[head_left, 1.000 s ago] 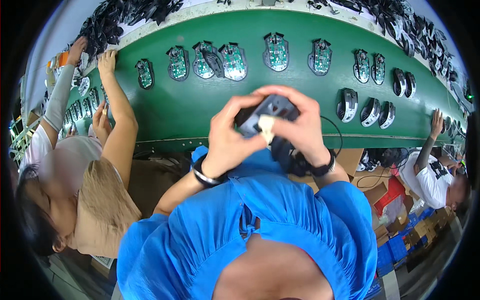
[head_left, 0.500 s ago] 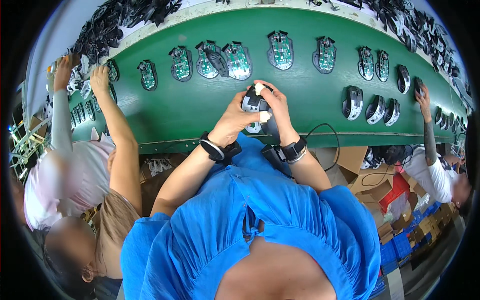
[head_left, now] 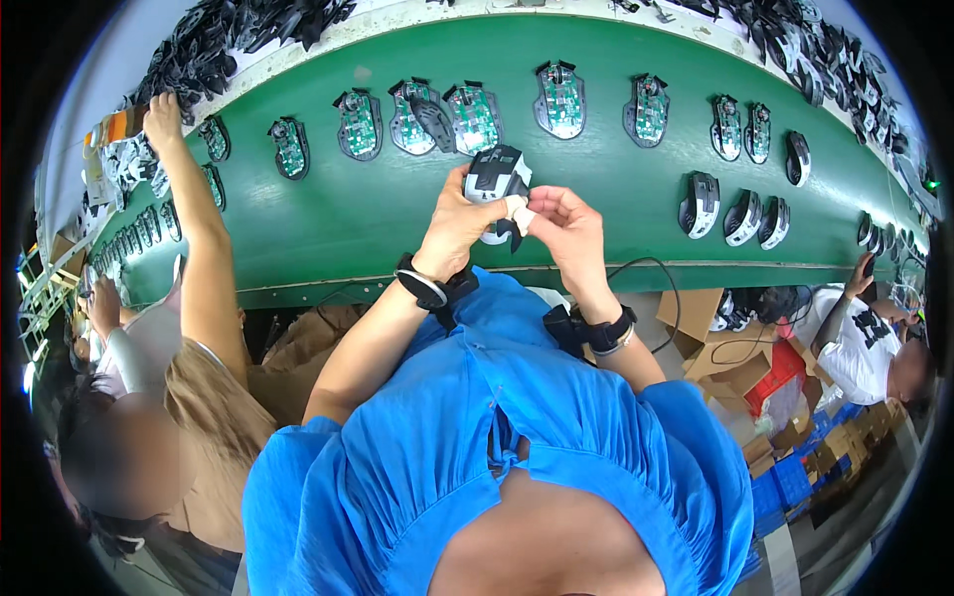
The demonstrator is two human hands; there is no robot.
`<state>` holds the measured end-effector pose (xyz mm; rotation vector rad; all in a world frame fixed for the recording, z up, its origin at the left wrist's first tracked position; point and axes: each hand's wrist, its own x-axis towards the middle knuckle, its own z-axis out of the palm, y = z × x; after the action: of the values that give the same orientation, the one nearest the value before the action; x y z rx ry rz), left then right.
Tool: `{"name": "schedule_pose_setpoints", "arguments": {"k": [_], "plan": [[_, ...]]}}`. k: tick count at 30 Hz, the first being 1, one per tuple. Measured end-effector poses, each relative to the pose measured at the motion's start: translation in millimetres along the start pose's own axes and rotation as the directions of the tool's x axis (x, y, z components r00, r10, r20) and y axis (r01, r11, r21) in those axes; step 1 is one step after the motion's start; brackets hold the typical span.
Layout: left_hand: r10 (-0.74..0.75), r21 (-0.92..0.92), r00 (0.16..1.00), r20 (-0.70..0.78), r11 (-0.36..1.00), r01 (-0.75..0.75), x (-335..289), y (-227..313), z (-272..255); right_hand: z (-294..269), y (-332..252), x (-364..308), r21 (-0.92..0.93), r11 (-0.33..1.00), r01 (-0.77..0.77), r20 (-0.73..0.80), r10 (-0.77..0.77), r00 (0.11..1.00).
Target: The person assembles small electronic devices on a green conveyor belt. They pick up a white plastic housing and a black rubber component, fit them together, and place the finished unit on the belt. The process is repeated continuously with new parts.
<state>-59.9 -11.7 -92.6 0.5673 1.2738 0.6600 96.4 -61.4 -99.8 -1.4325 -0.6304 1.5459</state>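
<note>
A black and silver-grey computer mouse [head_left: 497,171] is held up over the green work surface. My left hand [head_left: 455,223] is closed round its left side, the thumb lying across the lower part. At the mouse's lower right edge my right hand [head_left: 568,233] pinches with thumb and forefinger, its other fingers loosely bent. White covers wrap the thumb tips. A dark pointed piece [head_left: 516,234] juts from the mouse just below the thumbs; whether it is attached is hidden. Beyond the mouse lie open mouse bases with green circuit boards [head_left: 473,119], one overlapped by a loose black shell part [head_left: 430,124].
More open mouse bases [head_left: 561,101] line the green surface [head_left: 606,204]. Several covered mice [head_left: 701,206] lie to the right. Black parts are heaped along the far ledge [head_left: 238,50]. Co-workers reach in at left and right. Cardboard boxes [head_left: 730,338] stand below, near a black cable [head_left: 679,298].
The mouse has tilted and moved slightly up and left in my left hand. My right hand has come off its top and back to its lower right edge. Co-workers' arms have shifted.
</note>
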Motion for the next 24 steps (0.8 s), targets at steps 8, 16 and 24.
{"name": "schedule_pose_setpoints", "arguments": {"k": [8, 16, 24], "plan": [[0.041, -0.044, 0.994, -0.102, 0.998, -0.045, -6, 7, -2, 9, -11, 1, 0.107, 0.991, -0.077, 0.151, 0.060, 0.987], [-0.011, -0.218, 0.999, -0.040, 0.976, 0.002, -20, 32, -4, 2, -39, 15, 0.511, 0.805, -0.302, 0.342, 0.132, 0.930], [0.007, -0.204, 1.000, 0.010, 0.979, -0.005, -33, 37, -3, 12, -34, 25, 0.462, 0.864, -0.198, 0.334, 0.037, 0.942]]}}
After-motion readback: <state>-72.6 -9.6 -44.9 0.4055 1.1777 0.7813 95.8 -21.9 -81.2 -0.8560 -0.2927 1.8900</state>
